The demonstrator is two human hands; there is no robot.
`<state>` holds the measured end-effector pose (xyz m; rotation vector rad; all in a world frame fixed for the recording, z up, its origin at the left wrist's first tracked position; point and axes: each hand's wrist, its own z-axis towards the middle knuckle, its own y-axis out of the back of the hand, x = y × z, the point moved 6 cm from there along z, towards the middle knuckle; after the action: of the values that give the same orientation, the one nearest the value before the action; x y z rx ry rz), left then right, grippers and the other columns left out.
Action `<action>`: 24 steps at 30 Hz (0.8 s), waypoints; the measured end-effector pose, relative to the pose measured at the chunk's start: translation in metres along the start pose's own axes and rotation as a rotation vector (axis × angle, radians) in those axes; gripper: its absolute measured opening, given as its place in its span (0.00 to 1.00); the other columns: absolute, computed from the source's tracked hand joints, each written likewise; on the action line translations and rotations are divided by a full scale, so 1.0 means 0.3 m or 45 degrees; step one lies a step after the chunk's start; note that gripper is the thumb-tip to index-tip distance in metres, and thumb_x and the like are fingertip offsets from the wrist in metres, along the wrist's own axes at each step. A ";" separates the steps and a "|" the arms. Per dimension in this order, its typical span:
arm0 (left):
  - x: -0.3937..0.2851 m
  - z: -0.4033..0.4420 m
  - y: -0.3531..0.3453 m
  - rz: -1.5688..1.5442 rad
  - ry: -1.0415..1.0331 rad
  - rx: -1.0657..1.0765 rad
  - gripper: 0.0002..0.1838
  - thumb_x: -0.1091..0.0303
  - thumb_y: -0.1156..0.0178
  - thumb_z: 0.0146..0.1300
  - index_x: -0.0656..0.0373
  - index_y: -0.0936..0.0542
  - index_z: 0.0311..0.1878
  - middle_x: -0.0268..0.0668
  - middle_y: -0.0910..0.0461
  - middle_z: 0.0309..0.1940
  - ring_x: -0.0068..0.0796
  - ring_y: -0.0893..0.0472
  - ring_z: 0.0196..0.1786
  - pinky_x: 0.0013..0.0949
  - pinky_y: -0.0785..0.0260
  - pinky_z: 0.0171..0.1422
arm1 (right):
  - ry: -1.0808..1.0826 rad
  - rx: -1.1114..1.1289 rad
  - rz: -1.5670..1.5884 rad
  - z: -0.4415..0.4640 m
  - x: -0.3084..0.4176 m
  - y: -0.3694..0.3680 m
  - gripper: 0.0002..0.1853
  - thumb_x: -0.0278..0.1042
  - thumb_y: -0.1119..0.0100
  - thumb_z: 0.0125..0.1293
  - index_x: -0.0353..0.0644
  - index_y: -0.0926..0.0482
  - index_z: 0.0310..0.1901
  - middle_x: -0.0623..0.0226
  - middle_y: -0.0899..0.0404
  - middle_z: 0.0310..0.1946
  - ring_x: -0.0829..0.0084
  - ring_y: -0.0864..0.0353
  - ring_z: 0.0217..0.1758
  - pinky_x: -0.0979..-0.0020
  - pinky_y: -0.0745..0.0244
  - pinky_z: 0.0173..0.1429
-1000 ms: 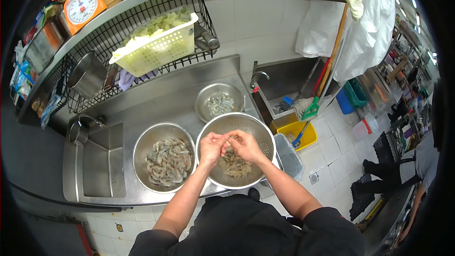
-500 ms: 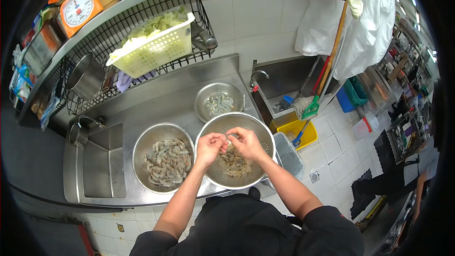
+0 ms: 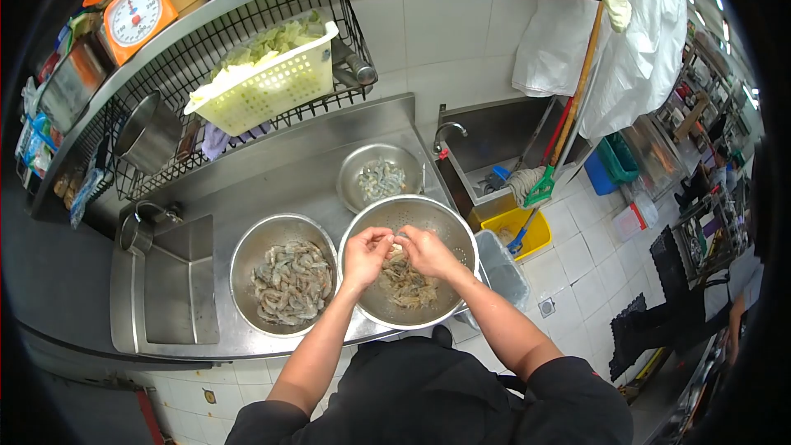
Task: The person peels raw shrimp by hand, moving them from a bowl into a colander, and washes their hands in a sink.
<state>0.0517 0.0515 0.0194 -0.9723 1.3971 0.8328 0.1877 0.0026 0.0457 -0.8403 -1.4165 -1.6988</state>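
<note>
My left hand (image 3: pixel 367 257) and my right hand (image 3: pixel 426 252) meet fingertip to fingertip above a large perforated steel bowl (image 3: pixel 457 227). Both are closed in a pinch on a small shrimp, mostly hidden by the fingers. Below them, shrimp shells and heads (image 3: pixel 408 287) lie in the bowl's bottom. To the left, a second steel bowl (image 3: pixel 241 259) holds a heap of grey unpeeled shrimp (image 3: pixel 291 282). Behind, a smaller steel bowl (image 3: pixel 350 173) contains pale peeled shrimp (image 3: pixel 381 180).
A steel counter (image 3: pixel 284 177) carries the bowls, with a sink basin (image 3: pixel 181 280) at left. Above hangs a wire rack (image 3: pixel 284 8) with a basket (image 3: pixel 272 86) of cut greens. At right stand a yellow bucket (image 3: pixel 535 235), a grey bin (image 3: pixel 504 276) and another person (image 3: pixel 709 301).
The right hand's fingers have curled slightly inward and shifted a little. The bowls and their contents look unchanged.
</note>
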 end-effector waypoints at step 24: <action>0.018 -0.040 0.028 0.184 -0.017 -0.037 0.08 0.77 0.36 0.56 0.67 0.17 0.40 0.37 0.16 0.32 0.18 0.17 0.32 0.22 0.24 0.37 | -0.436 -0.050 0.652 -0.015 -0.056 -0.049 0.09 0.31 0.43 0.70 0.39 0.20 0.32 0.75 0.26 0.20 0.86 0.31 0.23 0.78 0.36 0.26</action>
<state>0.0393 0.0436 0.0142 -0.8938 1.4599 0.9672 0.1833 0.0019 0.0232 -1.4291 -1.2388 -1.2322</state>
